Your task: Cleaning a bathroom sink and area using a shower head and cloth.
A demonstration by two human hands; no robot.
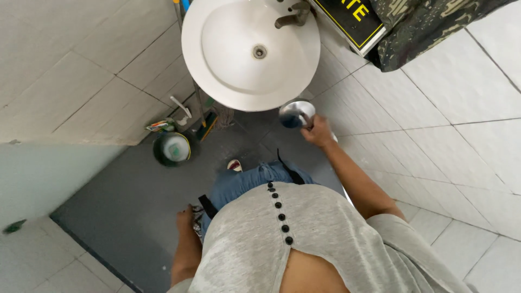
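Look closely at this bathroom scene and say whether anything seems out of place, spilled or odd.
Nothing is clearly spilled or broken. The right hand holds a shiny round metal cup just below the white round washbasin. A dark round bucket and some cleaning items crowd the grey floor beneath the basin.

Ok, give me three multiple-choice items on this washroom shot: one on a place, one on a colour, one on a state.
1. Where is the metal cup?
A. In the right hand, just below the sink rim
B. Inside the basin
C. On the floor by the bucket

2. What colour is the floor?
A. White
B. Dark grey
C. Red

3. What state is the tap in?
A. Running hard
B. Dripping into a full basin
C. No water visible; the basin looks dry

Answers:
1 A, the right hand grips the cup beside the sink's lower rim.
2 B, the floor is dark grey, while the walls are pale tile.
3 C, no stream shows and the drain lies bare.
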